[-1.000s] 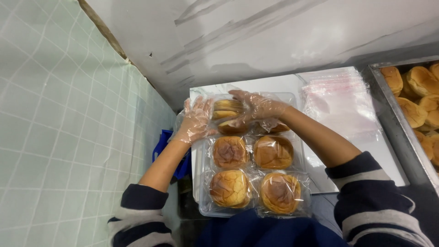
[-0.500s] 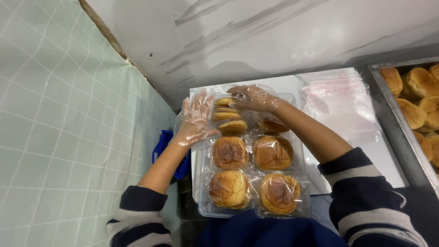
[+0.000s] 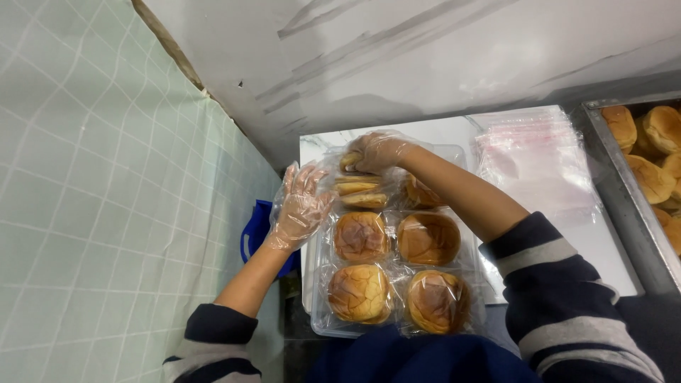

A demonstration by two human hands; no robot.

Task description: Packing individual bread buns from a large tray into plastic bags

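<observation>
- A green-white checked cloth (image 3: 92, 184) fills the whole 9 o'clock side of the view, with a pale wall (image 3: 425, 50) running across 12 o'clock.
- A white worktop (image 3: 603, 248) lies at centre right; a stack of clear plastic bags (image 3: 539, 159) rests on it toward 2 o'clock.
- A metal tray (image 3: 617, 184) stands at 3 o'clock, loaded with bare golden buns (image 3: 656, 152).
- A clear plastic tray (image 3: 320, 323) sits at the centre, reaching down to 6 o'clock, and holds bagged buns (image 3: 360, 236) in two columns; four round ones fill its near rows.
- A blue bag (image 3: 257, 230) shows just at 9 o'clock of the clear tray, partly behind the forearm.
- The right hand (image 3: 379, 150), in a thin clear glove, is at the tray's 12 o'clock end, fingers curled down and pinching a wrapped bun (image 3: 351, 160) that stands on edge in the far left slot, above other edge-on buns.
- The left hand (image 3: 301, 206), also gloved, is at the tray's 9 o'clock side, fingers spread and slack, holding nothing; whether it touches the tray edge I cannot tell.
</observation>
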